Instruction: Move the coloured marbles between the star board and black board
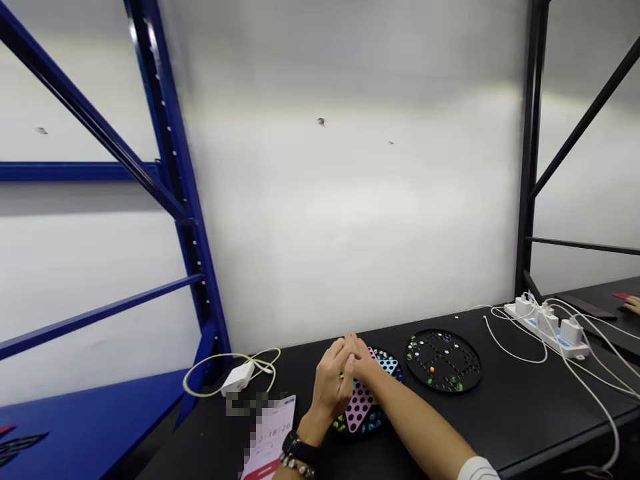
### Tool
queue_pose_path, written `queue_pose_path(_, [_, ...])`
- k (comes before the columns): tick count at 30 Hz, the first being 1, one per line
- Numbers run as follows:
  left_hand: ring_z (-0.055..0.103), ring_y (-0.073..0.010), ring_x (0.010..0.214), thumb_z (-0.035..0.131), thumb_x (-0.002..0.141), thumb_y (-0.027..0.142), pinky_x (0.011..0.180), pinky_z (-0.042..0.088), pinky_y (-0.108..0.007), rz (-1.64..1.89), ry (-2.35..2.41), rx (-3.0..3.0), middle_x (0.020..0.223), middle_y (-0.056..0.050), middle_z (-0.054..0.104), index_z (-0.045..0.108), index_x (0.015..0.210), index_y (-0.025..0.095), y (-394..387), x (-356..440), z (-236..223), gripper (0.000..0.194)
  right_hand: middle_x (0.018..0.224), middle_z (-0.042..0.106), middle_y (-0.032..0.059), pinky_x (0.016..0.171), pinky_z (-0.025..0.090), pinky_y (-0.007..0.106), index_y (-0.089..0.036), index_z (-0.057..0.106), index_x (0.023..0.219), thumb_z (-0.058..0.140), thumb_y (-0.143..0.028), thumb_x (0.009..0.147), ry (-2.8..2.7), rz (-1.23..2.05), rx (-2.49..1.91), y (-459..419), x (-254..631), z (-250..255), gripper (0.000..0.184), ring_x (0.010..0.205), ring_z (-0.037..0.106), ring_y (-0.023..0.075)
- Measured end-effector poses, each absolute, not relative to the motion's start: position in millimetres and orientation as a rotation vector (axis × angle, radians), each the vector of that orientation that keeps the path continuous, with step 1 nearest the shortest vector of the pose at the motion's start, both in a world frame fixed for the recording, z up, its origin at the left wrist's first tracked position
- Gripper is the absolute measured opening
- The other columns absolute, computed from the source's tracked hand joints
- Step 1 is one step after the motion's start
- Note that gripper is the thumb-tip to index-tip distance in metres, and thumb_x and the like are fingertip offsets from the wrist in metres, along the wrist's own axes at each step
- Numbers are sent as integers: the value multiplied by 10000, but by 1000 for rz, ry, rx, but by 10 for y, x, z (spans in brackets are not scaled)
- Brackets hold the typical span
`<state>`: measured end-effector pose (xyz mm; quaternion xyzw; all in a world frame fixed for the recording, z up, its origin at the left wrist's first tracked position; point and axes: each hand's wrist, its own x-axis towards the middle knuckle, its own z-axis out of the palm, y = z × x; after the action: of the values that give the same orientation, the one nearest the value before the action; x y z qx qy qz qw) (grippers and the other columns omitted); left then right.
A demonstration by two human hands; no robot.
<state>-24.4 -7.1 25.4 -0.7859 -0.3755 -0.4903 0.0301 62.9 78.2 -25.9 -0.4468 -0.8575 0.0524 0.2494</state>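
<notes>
The left hand [326,383] and the right hand [363,357] meet above a round star-patterned game board [359,410], their fingers curled and pressed together. Both look closed, but the fingers hide whatever lies between them, so I cannot tell if either hand grips a marble. A watch [299,448] and a beaded bracelet [297,466] sit on the left wrist.

The star board lies flat on the black counter [500,407], directly under the hands, with pink and blue triangles showing. Some coloured marbles [345,422] sit near its lower edge, though the hands cover too much of it for a count. Just to its right lies a second round black board [444,361], where a few marbles sit in small groups and many holes look bare.

On the left of the counter are a phone [270,433], partly blurred, and a white charger [237,378] with its looped cable. To the right, a power strip [545,323] holds several white plugs. Another person's hand [633,305] shows at the far right edge. Blue shelving [175,200] and a black metal rack [530,133] stand against the pale wall.
</notes>
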Motion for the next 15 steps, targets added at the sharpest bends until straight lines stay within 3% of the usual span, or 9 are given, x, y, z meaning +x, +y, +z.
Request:
queue_pose_path(5, [564,-177,786,307,948,292,722,470,-299,-1508,-1176,-2409,809,-45,583,570,758,210,-83,-239,267,335,1169,611,130,907,434,405,-172,604,1112,470,-299,903,-2348,215,-1343,760,710,-120,279,1080,549,276])
queue_pose_path(10, [565,-168,771,291,956,272,716,463,-289,-1466,-1211,-2420,802,-39,582,570,750,208,-101,-227,274,352,1022,658,87,871,403,343,-183,643,913,466,-321,898,-2268,170,-1394,863,1199,25,226,986,573,226])
queue_pose_path(15, [599,-180,826,330,947,299,755,474,-303,-1361,-1401,-2334,872,-29,626,601,829,225,-41,-237,240,305,1112,644,95,873,382,300,-182,632,1024,410,-289,934,-2059,165,-1568,1028,2020,-55,262,1060,563,211])
